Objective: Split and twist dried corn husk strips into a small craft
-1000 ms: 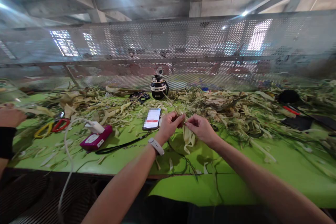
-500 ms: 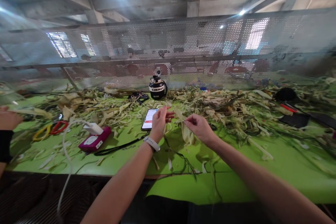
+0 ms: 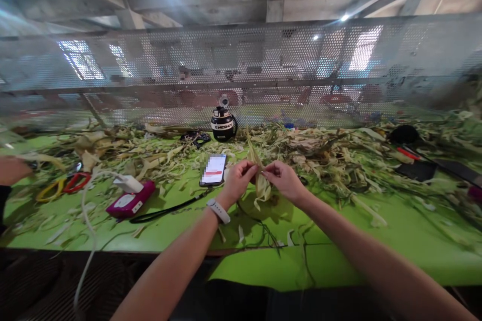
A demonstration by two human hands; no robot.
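A pale yellow-green corn husk is held upright between my two hands, over the green table. My left hand, with a light wristband above it, pinches the husk from the left side. On the other side my right hand grips it with thumb and forefinger closed. The fingertips of both hands are close together near the husk's middle. Just left of my left hand lies a phone with its screen lit. Thin dark strands lie on the table below the husk.
Loose husk strips heap along the back, before a perforated metal screen. A black jug stands there. To the left are a magenta power block, a white cable, red-handled scissors and another person's hand.
My left hand has moved right from in front of the phone and closed on the husk. My right hand keeps its pinch. The view has shifted slightly.
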